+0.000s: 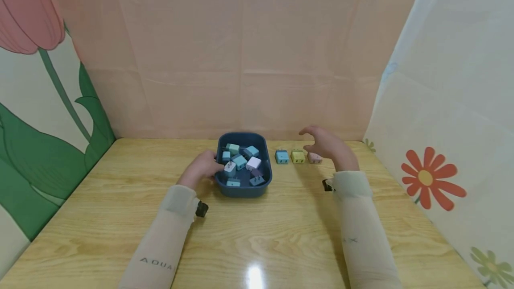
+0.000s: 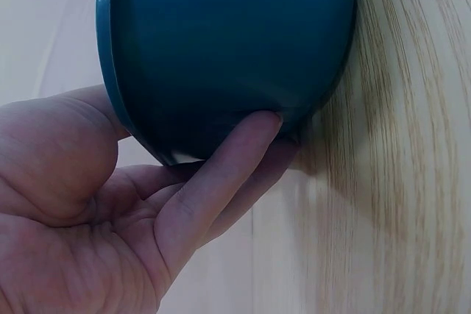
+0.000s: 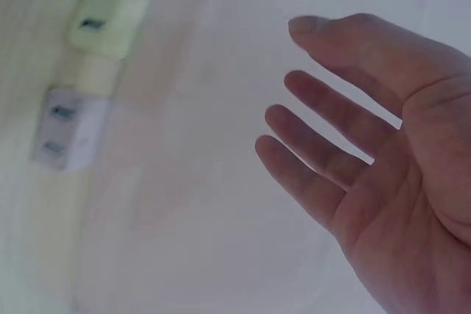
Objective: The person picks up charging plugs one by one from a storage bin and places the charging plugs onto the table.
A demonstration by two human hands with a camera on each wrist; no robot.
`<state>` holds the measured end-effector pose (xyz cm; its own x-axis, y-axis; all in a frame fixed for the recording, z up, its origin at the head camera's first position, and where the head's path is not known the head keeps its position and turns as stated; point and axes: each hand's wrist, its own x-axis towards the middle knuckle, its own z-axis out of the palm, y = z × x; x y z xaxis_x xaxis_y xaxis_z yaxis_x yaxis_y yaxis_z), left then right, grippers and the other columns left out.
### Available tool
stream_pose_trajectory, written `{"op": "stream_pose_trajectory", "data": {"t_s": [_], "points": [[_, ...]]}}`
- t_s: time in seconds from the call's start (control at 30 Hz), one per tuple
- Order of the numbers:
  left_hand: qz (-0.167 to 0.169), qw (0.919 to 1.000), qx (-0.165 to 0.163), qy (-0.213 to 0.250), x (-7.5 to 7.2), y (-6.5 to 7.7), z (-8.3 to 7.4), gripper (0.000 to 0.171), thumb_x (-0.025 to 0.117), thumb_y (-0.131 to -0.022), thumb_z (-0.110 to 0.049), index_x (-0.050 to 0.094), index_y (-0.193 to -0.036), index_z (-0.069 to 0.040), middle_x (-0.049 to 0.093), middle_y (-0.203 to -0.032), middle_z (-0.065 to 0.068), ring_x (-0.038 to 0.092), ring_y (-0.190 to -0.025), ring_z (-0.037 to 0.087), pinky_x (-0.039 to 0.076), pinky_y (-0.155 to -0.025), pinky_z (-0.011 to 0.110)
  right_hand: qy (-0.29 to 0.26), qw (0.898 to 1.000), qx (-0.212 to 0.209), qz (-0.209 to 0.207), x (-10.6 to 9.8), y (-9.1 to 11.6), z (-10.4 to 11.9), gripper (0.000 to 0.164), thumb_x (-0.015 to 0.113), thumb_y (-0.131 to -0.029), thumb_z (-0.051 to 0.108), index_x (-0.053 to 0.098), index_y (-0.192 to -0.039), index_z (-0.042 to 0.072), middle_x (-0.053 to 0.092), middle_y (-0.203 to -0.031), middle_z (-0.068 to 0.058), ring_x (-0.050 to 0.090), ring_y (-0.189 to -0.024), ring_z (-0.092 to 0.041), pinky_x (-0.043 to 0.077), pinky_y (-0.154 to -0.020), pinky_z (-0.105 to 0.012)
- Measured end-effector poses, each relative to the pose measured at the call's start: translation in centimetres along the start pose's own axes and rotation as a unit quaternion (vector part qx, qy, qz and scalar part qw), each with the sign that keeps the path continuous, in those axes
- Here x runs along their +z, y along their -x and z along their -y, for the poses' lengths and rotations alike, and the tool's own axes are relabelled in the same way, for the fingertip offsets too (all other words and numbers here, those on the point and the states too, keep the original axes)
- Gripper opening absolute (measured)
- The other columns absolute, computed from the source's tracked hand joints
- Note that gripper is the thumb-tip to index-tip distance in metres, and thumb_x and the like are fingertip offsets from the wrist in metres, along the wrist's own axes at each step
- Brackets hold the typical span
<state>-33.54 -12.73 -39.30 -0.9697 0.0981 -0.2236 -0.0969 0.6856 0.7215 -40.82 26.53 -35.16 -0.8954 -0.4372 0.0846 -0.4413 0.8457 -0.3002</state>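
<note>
A dark blue plastic bin (image 1: 243,192) stands on the wooden table, holding several small charger plugs (image 1: 240,161) in blue, green, white and purple. My left hand (image 1: 204,165) grips the bin's left side, its thumb at the rim and its fingers against the outer wall (image 2: 221,49). To the right of the bin sit a blue charger plug (image 1: 282,157), a yellow one (image 1: 298,157) and a pink one (image 1: 315,158) in a row. Above the pink plug my right hand (image 1: 329,146) hovers with loosely bent fingers, holding nothing. Two dark ports show on the yellow plug (image 3: 110,16).
The wooden table (image 1: 249,231) reaches back to a pinkish cloth wall (image 1: 241,57). Patterned cloths hang at both sides, with a tulip (image 1: 32,8) on the left and a red flower (image 1: 425,177) on the right.
</note>
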Motion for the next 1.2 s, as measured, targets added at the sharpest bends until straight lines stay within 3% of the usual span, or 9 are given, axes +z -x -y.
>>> {"op": "stream_pose_trajectory", "data": {"t_s": [0.27, 0.5, 0.67, 0.77, 0.93, 1.2], "points": [[-0.002, 1.0, -0.001, -0.001, 0.0, 0.0, -0.1, 0.033, 0.065, -0.106, -0.014, 0.068, -0.132, 0.007, 0.074, -0.124, 0.024, 0.074, -0.085, 0.024, 0.067, -0.08, 0.037, 0.057, 0.997, -0.058, -0.01, -0.5, 0.2, 5.8, 0.051, 0.079, -0.099, 0.018, 0.064, -0.146, 0.008, 0.062, -0.154, -0.018, 0.058, -0.144, -0.042, 0.049, -0.12, -0.061], [0.0, 1.0, 0.002, -0.008, 0.0, 0.1, -0.1, 0.034, 0.064, -0.107, -0.015, 0.067, -0.134, 0.007, 0.074, -0.124, 0.023, 0.074, -0.086, 0.023, 0.067, -0.083, 0.039, 0.051, 0.991, -0.119, 0.028, 0.8, 0.1, 10.0, 0.05, 0.083, -0.096, 0.015, 0.067, -0.143, 0.007, 0.066, -0.149, -0.015, 0.064, -0.137, -0.037, 0.055, -0.115, -0.054], [0.0, 1.0, 0.001, -0.009, 0.0, 0.2, -0.2, 0.035, 0.065, -0.107, -0.016, 0.067, -0.134, 0.007, 0.074, -0.124, 0.023, 0.074, -0.086, 0.023, 0.066, -0.08, 0.036, 0.055, 0.982, -0.175, 0.055, 2.1, 0.0, 12.3, 0.047, 0.085, -0.094, 0.014, 0.071, -0.138, 0.007, 0.069, -0.145, -0.014, 0.066, -0.135, -0.034, 0.057, -0.113, -0.05], [-0.001, 1.0, 0.004, -0.009, 0.1, 0.1, -0.1, 0.035, 0.065, -0.107, -0.015, 0.067, -0.133, 0.007, 0.074, -0.123, 0.023, 0.074, -0.086, 0.023, 0.066, -0.079, 0.036, 0.038, 0.977, -0.182, 0.1, 2.8, 0.0, 13.4, 0.045, 0.085, -0.095, 0.013, 0.072, -0.137, 0.008, 0.071, -0.144, -0.013, 0.066, -0.136, -0.035, 0.058, -0.113, -0.05], [-0.005, 0.9998, 0.012, -0.013, 0.1, 0.1, -0.2, 0.033, 0.065, -0.106, -0.015, 0.069, -0.13, 0.007, 0.075, -0.12, 0.022, 0.074, -0.085, 0.023, 0.065, -0.077, 0.035, 0.012, 0.971, -0.161, 0.179, 3.9, -0.1, 14.4, 0.04, 0.082, -0.097, 0.011, 0.073, -0.135, 0.008, 0.074, -0.137, -0.011, 0.07, -0.126, -0.031, 0.06, -0.107, -0.046], [-0.006, 0.9997, 0.012, -0.018, 0.3, -0.1, -0.1, 0.032, 0.066, -0.106, -0.016, 0.069, -0.129, 0.007, 0.075, -0.117, 0.021, 0.073, -0.084, 0.022, 0.064, -0.076, 0.033, 0.041, 0.964, -0.17, 0.201, 5.3, -0.5, 14.7, 0.028, 0.081, -0.097, 0.007, 0.079, -0.124, 0.011, 0.078, -0.12, -0.003, 0.069, -0.106, -0.015, 0.061, -0.098, -0.038]]}}
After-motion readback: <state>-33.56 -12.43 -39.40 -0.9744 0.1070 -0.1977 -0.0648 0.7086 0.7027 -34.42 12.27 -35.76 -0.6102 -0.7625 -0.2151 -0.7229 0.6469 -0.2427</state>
